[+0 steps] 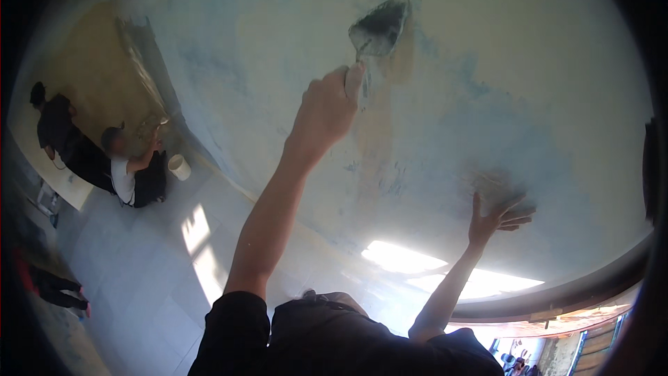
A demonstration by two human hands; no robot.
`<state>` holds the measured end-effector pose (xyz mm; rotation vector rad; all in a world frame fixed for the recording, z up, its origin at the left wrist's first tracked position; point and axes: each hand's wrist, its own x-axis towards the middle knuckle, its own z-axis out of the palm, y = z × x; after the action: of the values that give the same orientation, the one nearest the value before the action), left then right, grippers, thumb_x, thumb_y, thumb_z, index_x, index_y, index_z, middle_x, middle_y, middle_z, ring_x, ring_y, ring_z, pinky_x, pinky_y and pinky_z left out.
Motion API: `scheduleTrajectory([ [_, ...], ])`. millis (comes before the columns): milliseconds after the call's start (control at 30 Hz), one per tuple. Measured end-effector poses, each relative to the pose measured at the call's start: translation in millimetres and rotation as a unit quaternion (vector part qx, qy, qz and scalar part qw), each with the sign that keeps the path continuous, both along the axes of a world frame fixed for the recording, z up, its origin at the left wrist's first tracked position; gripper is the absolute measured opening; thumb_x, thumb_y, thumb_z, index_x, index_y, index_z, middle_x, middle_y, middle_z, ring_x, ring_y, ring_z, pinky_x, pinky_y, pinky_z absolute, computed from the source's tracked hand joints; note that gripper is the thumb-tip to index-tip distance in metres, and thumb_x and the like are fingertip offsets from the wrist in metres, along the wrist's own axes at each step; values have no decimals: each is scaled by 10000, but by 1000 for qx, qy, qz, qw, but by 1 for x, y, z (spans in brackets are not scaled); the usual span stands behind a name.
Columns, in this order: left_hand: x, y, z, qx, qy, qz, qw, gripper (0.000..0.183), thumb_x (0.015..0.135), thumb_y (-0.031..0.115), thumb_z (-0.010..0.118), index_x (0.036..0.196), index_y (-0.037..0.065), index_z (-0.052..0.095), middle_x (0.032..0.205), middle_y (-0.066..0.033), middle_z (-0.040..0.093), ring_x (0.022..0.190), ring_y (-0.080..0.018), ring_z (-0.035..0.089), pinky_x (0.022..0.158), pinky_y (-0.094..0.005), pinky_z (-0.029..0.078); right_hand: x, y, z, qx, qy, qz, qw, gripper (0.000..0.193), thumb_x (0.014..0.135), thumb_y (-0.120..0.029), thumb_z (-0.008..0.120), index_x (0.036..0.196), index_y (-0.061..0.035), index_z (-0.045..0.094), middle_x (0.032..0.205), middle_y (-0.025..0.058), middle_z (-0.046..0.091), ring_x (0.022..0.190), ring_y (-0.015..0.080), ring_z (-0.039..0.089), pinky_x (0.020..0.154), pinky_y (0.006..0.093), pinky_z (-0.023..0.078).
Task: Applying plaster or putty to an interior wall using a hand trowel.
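A pointed trowel (379, 26) with a grey, smeared metal blade is gripped by its pale handle in my left hand (323, 113). Its blade is up against the patchy pale-blue and cream wall (278, 35); whether it touches flat I cannot tell. A tan streak runs down the wall below the blade. Lower and to the right, my right hand (495, 221) is stretched toward the wall with its fingers spread and nothing in it. A dark smudge or shadow lies on the wall just above those fingers.
At the left, a person in dark clothes (64, 129) and a seated person in a light top (129, 174) are beside a brown wall. A white bucket (179, 167) stands near them on the grey tiled floor (146, 257). A curved dark edge (557, 310) bounds the wall at lower right.
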<state>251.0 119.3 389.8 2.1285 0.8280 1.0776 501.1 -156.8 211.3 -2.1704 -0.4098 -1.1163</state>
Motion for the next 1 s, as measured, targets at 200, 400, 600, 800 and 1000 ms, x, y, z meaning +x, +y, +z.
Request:
scheduleTrajectory([
  [200, 0, -7, 1, 16, 14, 21, 1000, 493, 975, 417, 344, 882, -2, 588, 789, -296, 604, 825, -498, 571, 730, -538, 449, 4, 0, 0, -8, -7, 7, 1000, 1144, 675, -778, 565, 1498, -234, -14, 1514, 220, -174, 1375, 463, -168, 1067, 656, -24],
  [400, -7, -9, -7, -1, 54, 29, 998, 499, 975, 423, 343, 877, -2, 586, 792, -287, 615, 819, -496, 579, 741, -539, 458, 3, 3, 3, -5, -5, 4, 1000, 1141, 677, -775, 566, 1498, -234, -14, 1512, 224, -176, 1374, 464, -170, 1065, 660, -21],
  [600, 1, -9, 2, 29, 35, 25, 999, 498, 976, 421, 340, 880, -8, 574, 787, -293, 611, 841, -495, 579, 751, -543, 456, 2, -3, -2, -4, 10, 7, 1000, 1147, 676, -763, 584, 1498, -233, -17, 1513, 220, -179, 1373, 467, -169, 1063, 663, -17],
  [800, 0, -7, -4, 27, 16, 25, 999, 540, 985, 459, 312, 832, -7, 537, 732, -279, 567, 752, -500, 526, 667, -515, 418, 2, 1, 1, -8, 14, 11, 1000, 1153, 675, -763, 586, 1497, -230, -21, 1511, 216, -189, 1372, 466, -174, 1063, 663, -18],
  [1000, -6, -15, -5, -41, 59, -1, 997, 472, 977, 410, 349, 868, 3, 562, 786, -298, 606, 832, -500, 576, 746, -549, 449, 2, 1, -1, -8, 5, 4, 1000, 1145, 679, -776, 566, 1498, -228, -17, 1511, 217, -190, 1373, 463, -175, 1059, 667, -13],
])
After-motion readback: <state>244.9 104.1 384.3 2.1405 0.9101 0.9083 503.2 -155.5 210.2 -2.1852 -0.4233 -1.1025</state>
